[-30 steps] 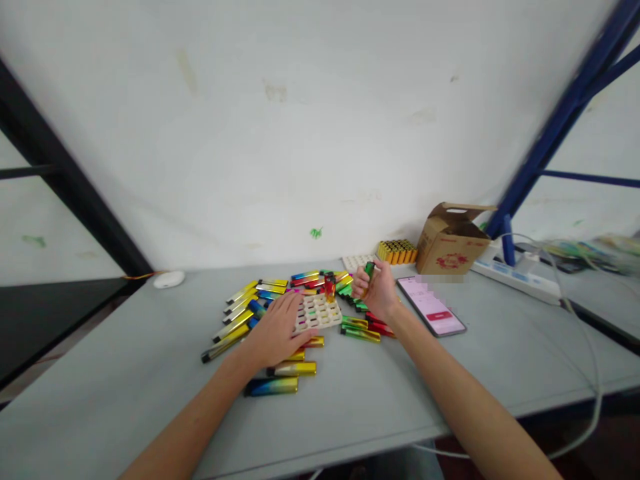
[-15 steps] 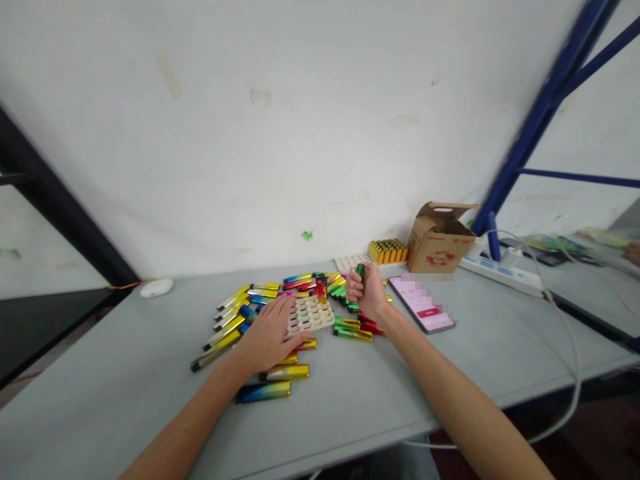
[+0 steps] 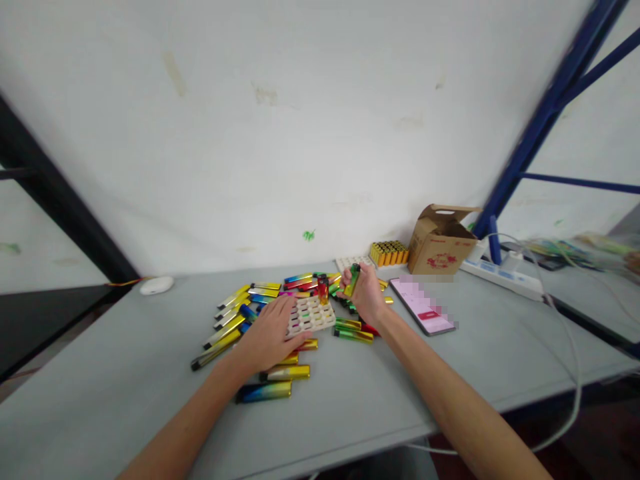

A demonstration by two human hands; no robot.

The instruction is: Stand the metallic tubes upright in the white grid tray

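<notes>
My left hand (image 3: 267,337) grips the left side of a white slotted tray (image 3: 320,317), thumb along the near edge and fingers toward the far edge. One red lighter (image 3: 323,291) stands upright at the tray's far right corner; the other visible slots look bare on top. My right hand (image 3: 367,293) is closed around a green and yellow lighter (image 3: 353,280), tilted, just right of the tray and above the table. Shiny lighters lie around the tray: yellow and silver ones (image 3: 225,327) at left, green ones (image 3: 354,335) at right, a blue and yellow one (image 3: 264,392) in front.
Behind my right hand are a second white tray (image 3: 345,262) and a block of upright orange-yellow lighters (image 3: 389,254). A cardboard box (image 3: 440,250), a phone (image 3: 420,307) and a power strip (image 3: 505,275) with a cable are at right. A white case (image 3: 157,286) lies far left.
My right hand has turned and shifted slightly left, so more of the green and yellow lighter shows. My left hand and the tray have stayed in place.
</notes>
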